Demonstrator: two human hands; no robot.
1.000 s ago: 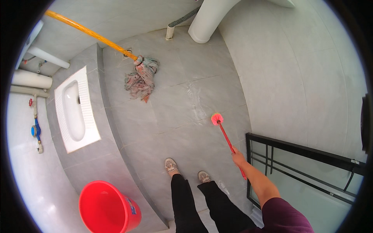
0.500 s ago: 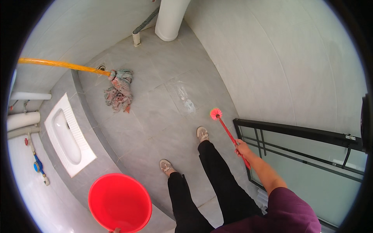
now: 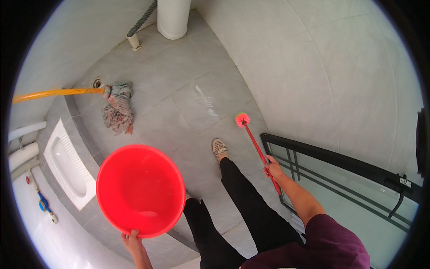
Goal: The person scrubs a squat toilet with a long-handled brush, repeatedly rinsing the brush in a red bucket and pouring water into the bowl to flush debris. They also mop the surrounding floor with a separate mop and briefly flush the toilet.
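My left hand [image 3: 131, 242] grips the near rim of a red plastic basin [image 3: 141, 179], thumb over the edge. The basin is held up above the floor at my left, and its inside faces me; a small pale patch shows low on its inner wall. In my right hand [image 3: 273, 169] is a toilet brush [image 3: 257, 145] with a red handle, held by the lower part of that handle. Its round pink and green bristle head points away from me, over the floor near the right wall. How high the head hangs above the tiles I cannot tell.
A mop [image 3: 118, 105] with a yellow handle rests on the grey tiles beside a floor drain [image 3: 96, 83]. The white squat toilet [image 3: 67, 163] lies on a raised step at left. At right stands a black-framed glass door [image 3: 336, 161]. A wet white smear [image 3: 206, 101] marks the floor.
The red basin has come up and away from me, toward the middle, bringing my left hand into fuller view. My right hand and the brush have shifted slightly left as the view moved.
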